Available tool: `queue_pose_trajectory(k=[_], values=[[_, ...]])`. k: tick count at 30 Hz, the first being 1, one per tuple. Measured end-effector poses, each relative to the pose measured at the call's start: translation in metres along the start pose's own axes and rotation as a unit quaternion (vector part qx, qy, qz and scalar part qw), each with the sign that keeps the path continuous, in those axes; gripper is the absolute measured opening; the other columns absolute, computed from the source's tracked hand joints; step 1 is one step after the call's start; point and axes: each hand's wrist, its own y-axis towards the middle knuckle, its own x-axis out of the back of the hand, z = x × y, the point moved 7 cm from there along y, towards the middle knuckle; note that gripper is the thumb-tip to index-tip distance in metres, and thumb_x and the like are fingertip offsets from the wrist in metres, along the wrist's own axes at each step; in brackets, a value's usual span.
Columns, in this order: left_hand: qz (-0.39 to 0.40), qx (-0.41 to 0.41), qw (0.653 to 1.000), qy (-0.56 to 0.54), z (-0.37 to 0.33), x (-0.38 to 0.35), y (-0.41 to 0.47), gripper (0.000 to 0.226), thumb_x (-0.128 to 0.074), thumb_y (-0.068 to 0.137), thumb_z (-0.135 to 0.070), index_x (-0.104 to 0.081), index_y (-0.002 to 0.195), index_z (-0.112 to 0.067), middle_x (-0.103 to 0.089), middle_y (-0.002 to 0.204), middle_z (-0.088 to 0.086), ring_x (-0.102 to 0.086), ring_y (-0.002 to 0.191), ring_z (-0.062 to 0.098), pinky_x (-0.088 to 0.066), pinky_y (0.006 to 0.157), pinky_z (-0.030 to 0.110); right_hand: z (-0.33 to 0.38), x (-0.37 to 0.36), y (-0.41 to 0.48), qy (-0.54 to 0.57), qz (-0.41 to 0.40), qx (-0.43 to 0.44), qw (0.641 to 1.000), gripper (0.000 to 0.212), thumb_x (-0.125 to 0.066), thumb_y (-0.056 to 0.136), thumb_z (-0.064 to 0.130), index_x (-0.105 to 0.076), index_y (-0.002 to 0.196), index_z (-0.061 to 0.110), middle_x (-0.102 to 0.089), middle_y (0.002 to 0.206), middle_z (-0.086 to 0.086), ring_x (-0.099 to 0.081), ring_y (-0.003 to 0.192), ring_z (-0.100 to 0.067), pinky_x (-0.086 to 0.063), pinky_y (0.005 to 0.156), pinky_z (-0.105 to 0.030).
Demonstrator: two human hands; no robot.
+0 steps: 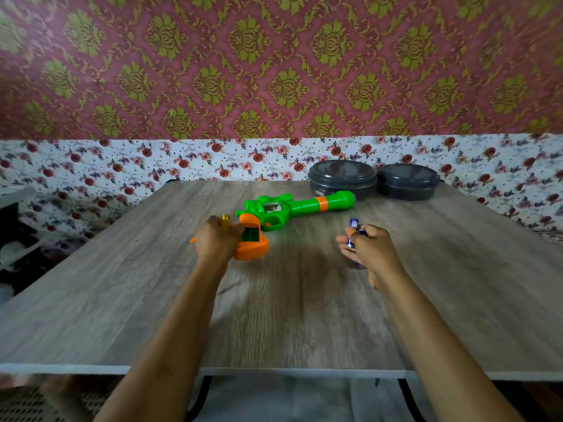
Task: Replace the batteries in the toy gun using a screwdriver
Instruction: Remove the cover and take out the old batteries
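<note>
A green toy gun (300, 205) with an orange grip (253, 246) lies on the wooden table (152, 284), barrel pointing right. The grip's battery compartment (251, 234) is uncovered, showing a dark green cavity. My left hand (217, 239) rests on the grip's left side, closed around a screwdriver whose yellow handle (226, 222) sticks up above the fingers. An orange piece (192, 240) peeks out left of that hand. My right hand (370, 249) hovers to the right of the gun, closed on blue batteries (352, 231).
Two dark round lidded containers (342, 175) (408, 179) stand at the table's back right, just behind the gun's muzzle. A floral-papered wall runs behind the table. The table's white front edge (274, 371) is near me. Dark clutter sits off the left side.
</note>
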Motion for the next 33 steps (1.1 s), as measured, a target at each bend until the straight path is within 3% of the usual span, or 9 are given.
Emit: queue_pose_trajectory(k=[3,6,13,16,19,22,25,29,33], values=[[0.011,0.003,0.999,0.036,0.003,-0.002,0.001,0.029,-0.059,0.085,-0.022,-0.055,0.102,0.0,-0.06,0.093,0.022,-0.059,0.086,0.036,-0.045,0.067,0.039,-0.003,-0.007,-0.004,0.004,0.01,0.0,1.0,0.01,-0.047,0.094,0.007,-0.055,0.098,0.002,-0.063,0.108,-0.029,-0.062,0.094,-0.029,-0.05,0.082,-0.032],[0.031,-0.012,0.995,0.098,0.006,-0.006,0.002,0.032,-0.059,0.085,-0.025,-0.053,0.106,-0.002,-0.061,0.106,0.024,-0.058,0.099,0.039,-0.047,0.073,0.039,-0.005,-0.009,-0.005,-0.004,0.006,-0.006,1.0,0.018,-0.047,0.094,0.007,-0.056,0.106,-0.004,-0.063,0.109,-0.027,-0.061,0.107,-0.036,-0.05,0.082,-0.032],[0.044,-0.075,0.971,0.224,-0.002,-0.009,-0.004,0.032,-0.056,0.089,-0.031,-0.053,0.106,-0.005,-0.06,0.104,0.02,-0.057,0.095,0.038,-0.039,0.064,0.034,-0.014,-0.02,-0.005,-0.025,0.04,0.002,0.999,0.025,-0.047,0.094,0.008,-0.054,0.115,-0.004,-0.063,0.096,-0.018,-0.06,0.09,-0.023,-0.05,0.083,-0.033],[0.046,-0.067,0.975,0.208,0.0,-0.005,0.0,0.03,-0.053,0.089,-0.033,-0.054,0.102,-0.006,-0.06,0.104,0.02,-0.057,0.094,0.037,-0.042,0.066,0.035,-0.016,-0.028,-0.006,-0.032,0.052,0.008,0.998,0.019,-0.048,0.094,0.009,-0.056,0.109,-0.001,-0.064,0.1,-0.019,-0.061,0.091,-0.023,-0.051,0.086,-0.034],[0.021,-0.065,0.987,0.144,-0.009,0.013,0.008,0.032,-0.041,0.094,-0.028,-0.054,0.106,-0.001,-0.06,0.103,0.023,-0.056,0.092,0.036,-0.04,0.067,0.036,-0.015,-0.036,-0.005,-0.053,0.053,0.015,0.997,0.01,-0.051,0.093,0.013,-0.059,0.087,0.012,-0.067,0.102,-0.017,-0.064,0.093,-0.026,-0.052,0.087,-0.039],[0.005,-0.124,0.99,0.06,-0.024,0.04,0.019,0.032,-0.035,0.099,-0.017,-0.058,0.112,0.001,-0.058,0.097,0.031,-0.056,0.087,0.041,-0.042,0.069,0.037,-0.015,-0.048,-0.005,-0.078,0.055,0.017,0.995,0.015,-0.052,0.092,0.012,-0.063,0.1,0.006,-0.068,0.102,-0.014,-0.064,0.091,-0.023,-0.052,0.087,-0.037],[-0.041,-0.223,0.972,0.063,-0.029,0.069,0.022,0.026,-0.041,0.098,-0.013,-0.061,0.105,0.002,-0.053,0.071,0.014,-0.05,0.063,0.028,-0.034,0.058,0.029,-0.02,-0.067,-0.009,-0.039,0.083,-0.013,0.996,0.018,-0.05,0.092,0.008,-0.061,0.106,0.004,-0.068,0.099,-0.015,-0.064,0.087,-0.022,-0.054,0.083,-0.037],[-0.103,-0.283,0.951,0.066,-0.02,0.098,0.011,0.015,-0.06,0.085,-0.002,-0.066,0.099,-0.002,-0.063,0.088,0.005,-0.058,0.08,0.018,-0.044,0.068,0.027,-0.025,-0.077,-0.016,0.011,0.103,-0.039,0.994,0.012,-0.048,0.093,0.005,-0.056,0.101,0.007,-0.062,0.098,-0.017,-0.06,0.088,-0.024,-0.051,0.07,-0.029],[-0.127,-0.286,0.943,0.117,0.012,0.105,0.008,0.021,-0.066,0.079,0.001,-0.061,0.098,-0.003,-0.067,0.089,0.011,-0.062,0.074,0.021,-0.051,0.065,0.029,-0.025,-0.073,-0.015,0.007,0.104,-0.037,0.994,0.026,-0.045,0.095,0.005,-0.053,0.117,-0.005,-0.06,0.1,-0.019,-0.057,0.092,-0.025,-0.048,0.084,-0.034]])
